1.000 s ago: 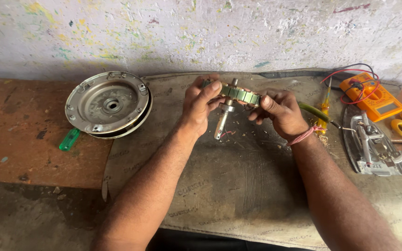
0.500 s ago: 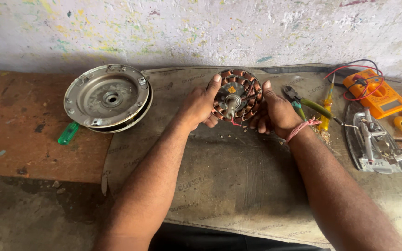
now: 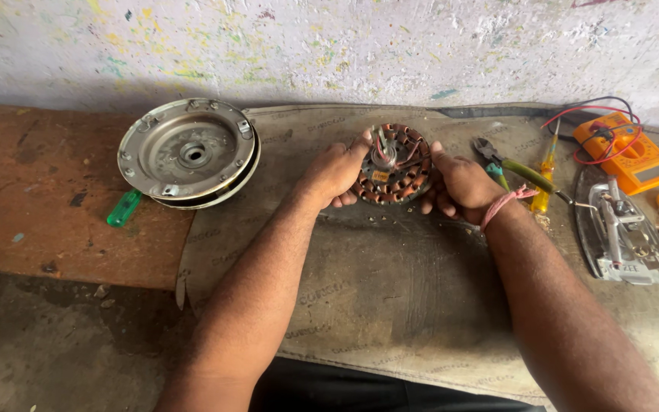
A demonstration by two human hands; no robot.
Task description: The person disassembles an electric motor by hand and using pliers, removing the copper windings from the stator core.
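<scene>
While it rests face-up on the grey mat [image 3: 390,305], the wound motor stator [image 3: 392,164] sits between both hands near the mat's far edge, close to the paint-flecked wall [image 3: 329,46]. Its ring of copper coils faces the camera, probably so the windings and centre hub can be looked over. The left hand [image 3: 335,174] cups the stator's left rim, thumb lying along the upper edge and fingers curled loosely underneath; the right hand [image 3: 463,187] mirrors it on the right rim, thumb up against the coils. Neither hand is clenched: both are half-closed around the rim, steadying the part rather than squeezing it, and it looks to bear on the mat as well.

Just right of the right hand lie green-handled pliers [image 3: 509,164] and a yellow-handled screwdriver [image 3: 547,172], kept within easy reach. Farther right sit an orange multimeter [image 3: 638,152] with red and black leads, and a flat iron [image 3: 623,229] lying on the mat. Well to the left, a round metal motor cover [image 3: 188,152] lies on the reddish bench [image 3: 32,198], with a small green tool [image 3: 123,208] just beside it.
</scene>
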